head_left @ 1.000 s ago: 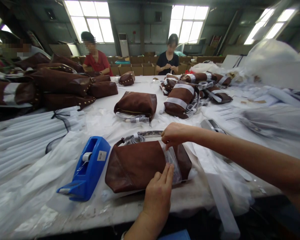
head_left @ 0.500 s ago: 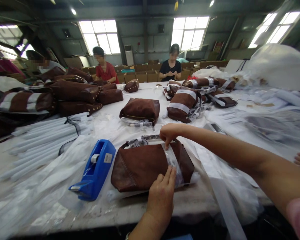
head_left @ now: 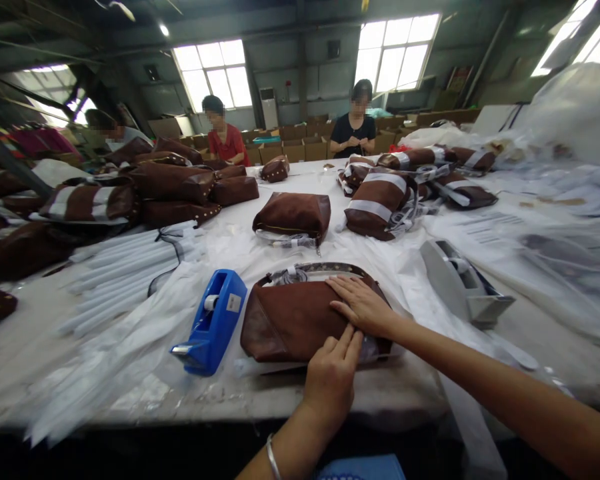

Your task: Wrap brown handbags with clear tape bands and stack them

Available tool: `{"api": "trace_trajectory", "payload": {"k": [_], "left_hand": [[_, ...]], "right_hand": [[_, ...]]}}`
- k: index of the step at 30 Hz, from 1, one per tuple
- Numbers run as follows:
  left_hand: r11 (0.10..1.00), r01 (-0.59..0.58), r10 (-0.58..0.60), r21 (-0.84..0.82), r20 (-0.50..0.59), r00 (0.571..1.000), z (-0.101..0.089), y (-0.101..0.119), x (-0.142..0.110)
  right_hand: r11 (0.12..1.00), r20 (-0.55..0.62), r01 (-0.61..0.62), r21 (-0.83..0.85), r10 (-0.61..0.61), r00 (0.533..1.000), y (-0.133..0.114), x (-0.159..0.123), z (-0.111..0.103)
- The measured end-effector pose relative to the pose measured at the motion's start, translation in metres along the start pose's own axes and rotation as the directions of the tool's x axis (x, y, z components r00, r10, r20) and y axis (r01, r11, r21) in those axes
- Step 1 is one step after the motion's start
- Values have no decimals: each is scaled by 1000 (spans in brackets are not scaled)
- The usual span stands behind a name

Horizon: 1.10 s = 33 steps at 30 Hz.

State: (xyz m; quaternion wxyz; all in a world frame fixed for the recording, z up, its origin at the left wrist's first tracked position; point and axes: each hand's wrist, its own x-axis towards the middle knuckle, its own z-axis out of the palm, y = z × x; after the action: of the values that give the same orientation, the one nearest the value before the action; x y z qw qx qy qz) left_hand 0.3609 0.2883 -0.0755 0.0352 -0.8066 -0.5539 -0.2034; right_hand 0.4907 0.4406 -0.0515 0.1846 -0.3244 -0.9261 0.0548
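Observation:
A brown handbag (head_left: 290,313) lies on the table in front of me, its strap (head_left: 340,268) curving along the far side. My right hand (head_left: 363,307) rests flat on the right part of the bag, fingers stretched out and covering most of the pale wrapping strip there. Just below it, my left hand (head_left: 333,373) presses two extended fingers on the bag's near side; its other fingers are curled. Neither hand grips anything visible. A blue tape dispenser (head_left: 215,323) stands to the left of the bag, and a grey tape dispenser (head_left: 457,280) to the right.
Rolled white tubes (head_left: 130,273) lie at the left. Beyond the bag sits another brown bag (head_left: 293,215), with a strip-wrapped bag (head_left: 377,203) beside it. More bags (head_left: 170,183) are piled at the back left. Plastic sheets (head_left: 555,247) spread at the right. Several people work across the table.
My right hand has come down from the strip's far end to lie flat over it, near my left fingertips. My left hand keeps pressing. The view has shifted, showing more of the grey dispenser.

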Motion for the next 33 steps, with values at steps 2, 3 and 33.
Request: {"api": "trace_trajectory", "payload": {"k": [2, 3, 33], "left_hand": [[996, -84, 85, 7, -39, 996, 1, -5, -3], [991, -130, 130, 5, -42, 991, -1, -8, -5], [992, -81, 104, 100, -257, 961, -32, -106, -76]], "right_hand": [[1000, 6, -10, -9, 10, 1000, 0, -7, 8], [1000, 11, -7, -11, 8, 1000, 1, -7, 10], [-731, 691, -294, 616, 321, 648, -134, -89, 8]]}}
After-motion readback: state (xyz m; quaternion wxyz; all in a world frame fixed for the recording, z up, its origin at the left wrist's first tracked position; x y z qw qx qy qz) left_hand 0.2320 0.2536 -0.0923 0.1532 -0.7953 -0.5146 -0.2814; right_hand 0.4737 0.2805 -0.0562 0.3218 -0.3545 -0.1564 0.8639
